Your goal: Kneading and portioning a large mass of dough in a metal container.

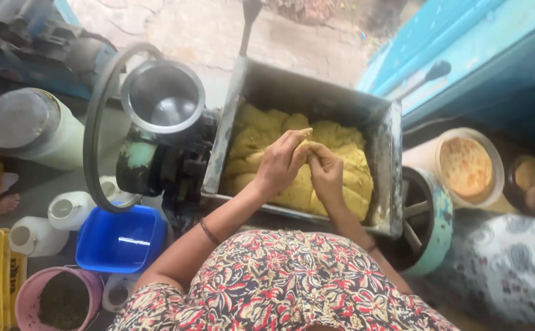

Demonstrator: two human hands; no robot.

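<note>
Yellow dough heaped in the metal trough, both your hands pinching at it.

The dough (341,178) is lumpy and pale yellow, filling the metal trough (316,98). Your left hand (279,165) and right hand (327,171) meet over it, each grip closed on one small dough piece (305,138). Trough walls hem you in closely; a steel funnel (163,98) stands just beside the left wall.

Floral-print garment in red, navy and cream, dark wrist bangles
</note>
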